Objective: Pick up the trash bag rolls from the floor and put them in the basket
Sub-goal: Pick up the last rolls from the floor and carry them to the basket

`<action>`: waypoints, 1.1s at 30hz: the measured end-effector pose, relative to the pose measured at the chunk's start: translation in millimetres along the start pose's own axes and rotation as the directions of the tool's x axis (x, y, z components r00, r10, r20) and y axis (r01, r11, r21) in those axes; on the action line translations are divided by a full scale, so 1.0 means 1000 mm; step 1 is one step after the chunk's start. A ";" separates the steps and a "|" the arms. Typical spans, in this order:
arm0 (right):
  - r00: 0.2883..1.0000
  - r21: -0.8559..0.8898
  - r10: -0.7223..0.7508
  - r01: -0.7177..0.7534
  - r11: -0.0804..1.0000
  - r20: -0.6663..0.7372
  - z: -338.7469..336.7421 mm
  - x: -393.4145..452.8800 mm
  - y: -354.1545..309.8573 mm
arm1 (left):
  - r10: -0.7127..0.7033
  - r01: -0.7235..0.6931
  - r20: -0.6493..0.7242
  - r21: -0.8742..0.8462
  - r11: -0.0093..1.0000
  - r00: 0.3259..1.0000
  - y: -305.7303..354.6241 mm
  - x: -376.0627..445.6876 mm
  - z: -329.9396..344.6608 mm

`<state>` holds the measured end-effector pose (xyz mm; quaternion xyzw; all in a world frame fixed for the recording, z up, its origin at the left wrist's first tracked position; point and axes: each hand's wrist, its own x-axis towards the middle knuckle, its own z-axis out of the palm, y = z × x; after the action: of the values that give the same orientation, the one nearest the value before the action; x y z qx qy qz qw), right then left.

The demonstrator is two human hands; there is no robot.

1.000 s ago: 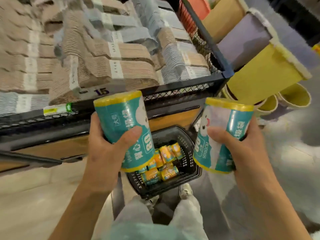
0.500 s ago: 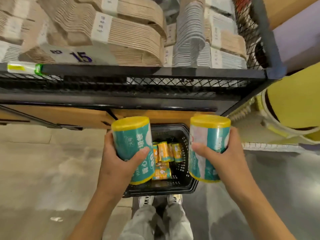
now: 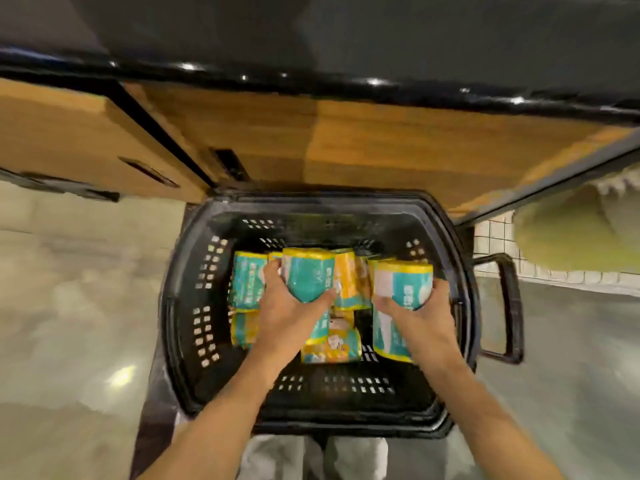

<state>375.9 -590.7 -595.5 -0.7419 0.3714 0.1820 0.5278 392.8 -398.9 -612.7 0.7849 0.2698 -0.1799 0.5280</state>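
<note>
Left hand [image 3: 287, 313] gripping teal roll [image 3: 306, 275], right hand [image 3: 420, 315] gripping another roll [image 3: 403, 285] — both inside basket [image 3: 180, 306]

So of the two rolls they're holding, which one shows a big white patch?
The roll in the right hand: that teal roll has a large white panel, whereas the left hand's roll shows only teal under its yellow end.

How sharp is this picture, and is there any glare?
Head view: motion blur smears the basket rim, both hands and the rolls' print, so the labels are unreadable; small glare spots dot the glossy black shelf edge and the floor; wide-angle bending curves the edges.
</note>
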 end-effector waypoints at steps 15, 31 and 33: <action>0.996 -0.333 -0.003 -0.028 0.943 -0.092 0.075 0.122 0.085 | 0.128 -0.035 -0.234 0.365 0.930 0.964 -0.095 0.072 0.101; 0.995 -0.466 -0.036 -0.010 0.885 -0.089 0.076 0.114 0.076 | 0.215 -0.068 -0.147 0.656 0.752 0.966 -0.091 0.063 0.079; 0.996 -0.462 -0.045 0.003 0.887 -0.079 0.073 0.110 0.070 | 0.201 -0.076 -0.118 0.656 0.751 0.973 -0.087 0.060 0.071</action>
<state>405.1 -575.1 -741.1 -0.8578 0.3310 0.2257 0.3218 387.3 -425.2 -737.4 0.9494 0.1788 -0.1503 0.2099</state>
